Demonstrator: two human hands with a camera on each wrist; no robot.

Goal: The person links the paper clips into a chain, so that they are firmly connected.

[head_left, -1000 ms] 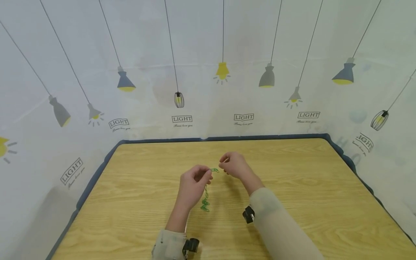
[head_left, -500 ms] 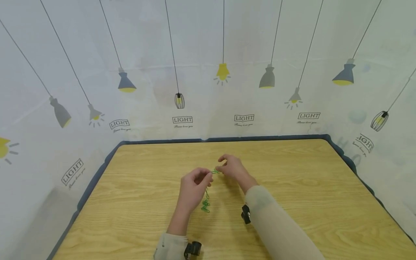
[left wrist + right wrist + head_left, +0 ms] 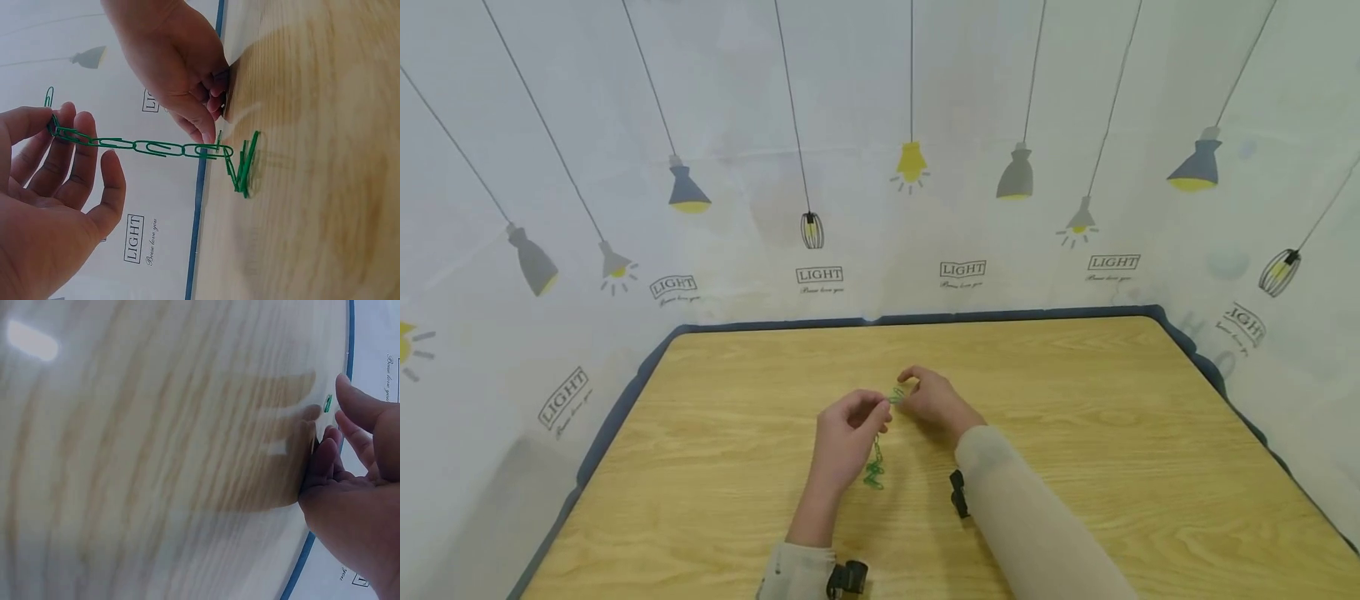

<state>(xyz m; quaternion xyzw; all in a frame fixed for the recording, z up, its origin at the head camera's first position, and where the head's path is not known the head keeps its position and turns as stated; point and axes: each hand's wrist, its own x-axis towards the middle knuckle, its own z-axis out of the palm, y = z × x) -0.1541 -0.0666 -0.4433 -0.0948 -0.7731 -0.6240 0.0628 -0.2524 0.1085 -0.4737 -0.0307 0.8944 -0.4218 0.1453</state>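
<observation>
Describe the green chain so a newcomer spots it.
Above the yellowish wood-grain table, find the person's left hand. A chain of green paperclips hangs from it, bunched at the lower end. Linked loops set it apart from the right hand.

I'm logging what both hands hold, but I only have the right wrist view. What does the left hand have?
Observer: The left hand pinches a green paper clip chain.
Operator: Does the chain hang free?
Observer: No, its lower end lies bunched on the table.
Operator: Besides the lettering, what's printed on the wall?
Observer: Hanging lamps in grey, blue and yellow.
</observation>
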